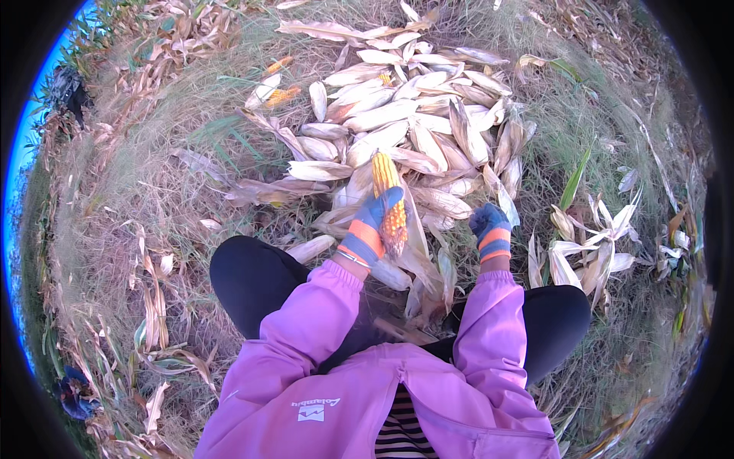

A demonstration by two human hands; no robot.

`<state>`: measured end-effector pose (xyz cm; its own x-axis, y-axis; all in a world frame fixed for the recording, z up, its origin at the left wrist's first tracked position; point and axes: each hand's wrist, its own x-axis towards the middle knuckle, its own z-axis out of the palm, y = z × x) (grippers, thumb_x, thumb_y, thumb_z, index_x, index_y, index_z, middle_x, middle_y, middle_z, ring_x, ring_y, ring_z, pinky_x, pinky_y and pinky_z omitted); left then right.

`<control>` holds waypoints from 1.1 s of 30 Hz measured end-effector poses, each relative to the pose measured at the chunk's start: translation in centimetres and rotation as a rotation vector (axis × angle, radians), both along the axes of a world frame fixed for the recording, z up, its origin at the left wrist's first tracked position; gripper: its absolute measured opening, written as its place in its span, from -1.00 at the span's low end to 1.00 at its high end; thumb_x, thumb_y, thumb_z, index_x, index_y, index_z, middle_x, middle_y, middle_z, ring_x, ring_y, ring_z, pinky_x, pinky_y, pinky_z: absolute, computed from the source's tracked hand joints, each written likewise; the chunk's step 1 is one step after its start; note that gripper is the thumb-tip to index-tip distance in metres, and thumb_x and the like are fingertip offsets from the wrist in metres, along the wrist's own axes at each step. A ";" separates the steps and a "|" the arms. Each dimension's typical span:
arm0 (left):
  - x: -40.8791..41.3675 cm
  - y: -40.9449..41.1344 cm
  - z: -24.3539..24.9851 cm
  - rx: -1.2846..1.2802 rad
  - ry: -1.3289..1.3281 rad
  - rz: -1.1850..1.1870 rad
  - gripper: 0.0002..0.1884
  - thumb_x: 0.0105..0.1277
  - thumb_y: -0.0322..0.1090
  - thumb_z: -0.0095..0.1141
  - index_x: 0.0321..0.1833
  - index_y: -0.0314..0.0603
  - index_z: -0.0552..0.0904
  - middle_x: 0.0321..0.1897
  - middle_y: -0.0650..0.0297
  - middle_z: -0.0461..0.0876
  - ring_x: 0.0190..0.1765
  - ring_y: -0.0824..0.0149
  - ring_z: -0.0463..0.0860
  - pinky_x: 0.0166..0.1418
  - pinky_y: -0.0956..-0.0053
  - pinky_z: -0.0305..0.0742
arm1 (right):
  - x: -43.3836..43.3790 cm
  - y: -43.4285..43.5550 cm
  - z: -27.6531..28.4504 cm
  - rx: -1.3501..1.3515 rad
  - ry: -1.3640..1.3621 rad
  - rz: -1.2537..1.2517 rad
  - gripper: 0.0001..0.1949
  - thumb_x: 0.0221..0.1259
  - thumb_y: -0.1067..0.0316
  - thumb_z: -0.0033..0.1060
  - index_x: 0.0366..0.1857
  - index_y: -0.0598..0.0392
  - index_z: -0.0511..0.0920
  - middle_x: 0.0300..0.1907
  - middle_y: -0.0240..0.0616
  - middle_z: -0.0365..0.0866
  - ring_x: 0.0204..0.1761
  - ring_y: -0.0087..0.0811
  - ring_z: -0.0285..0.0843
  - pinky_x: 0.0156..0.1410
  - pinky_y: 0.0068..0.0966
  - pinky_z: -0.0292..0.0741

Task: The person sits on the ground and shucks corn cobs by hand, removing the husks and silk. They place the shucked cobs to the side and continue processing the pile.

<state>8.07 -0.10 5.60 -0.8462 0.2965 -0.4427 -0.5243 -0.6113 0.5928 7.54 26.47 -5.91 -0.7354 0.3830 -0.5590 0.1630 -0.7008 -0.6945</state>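
My left hand point(371, 226), in a blue and orange knit glove, is wrapped around a bare yellow ear of corn point(385, 172). The ear tilts away from me, its brownish base toward my lap. Pale loose husks point(421, 261) hang down beside and below it. To the right, my right hand point(491, 228), gloved the same way, is curled into a fist. A dry husk leaf point(504, 198) lies right against its fingers; whether they pinch it is hidden. In front of both hands spreads a pile of corn ears in dry husks point(401, 120).
Husked yellow ears point(282, 96) lie on the grass left of the pile. Empty husks point(602, 244) are heaped by my right knee point(556, 315). Dry stalks and leaves point(152, 310) litter the left side. A dark bundle point(67, 92) sits at the far left edge.
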 end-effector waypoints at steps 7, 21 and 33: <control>-19.5 -11.8 11.1 -0.012 0.311 0.468 -0.46 0.25 0.04 0.19 0.15 -0.18 0.46 0.10 0.06 0.49 0.14 0.13 0.49 0.17 0.09 0.51 | 0.0 -1.6 0.3 0.035 -0.014 0.062 -0.78 0.16 0.36 0.15 -0.16 0.13 0.42 -0.40 -0.14 0.60 -0.56 -0.30 0.56 -0.52 -0.39 0.56; -11.1 -14.7 1.7 -0.699 0.313 -0.247 -0.64 0.33 -0.21 0.12 0.06 -0.32 0.55 -0.15 0.13 0.66 -0.11 0.30 0.67 -0.03 0.42 0.61 | -1.4 -6.0 -0.7 0.008 -0.059 0.222 -0.88 0.16 0.32 0.13 -0.31 0.10 0.51 -0.49 -0.22 0.57 -0.58 -0.34 0.49 -0.47 -0.40 0.49; -5.4 -12.0 -14.0 -1.957 0.498 -0.673 -0.32 0.04 -0.06 0.29 0.24 -0.13 0.40 0.23 0.02 0.41 0.22 -0.01 0.44 0.28 0.24 0.35 | -1.3 -8.8 -0.9 0.006 -0.117 0.246 -0.89 0.12 0.36 0.14 -0.29 0.05 0.50 -0.49 -0.30 0.53 -0.57 -0.42 0.46 -0.46 -0.49 0.50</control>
<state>2.68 -12.15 -8.37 -0.9487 0.0784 -0.3063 0.0184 0.9808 0.1939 6.23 17.72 -6.77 -0.7374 0.2044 -0.6438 0.4070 -0.6263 -0.6649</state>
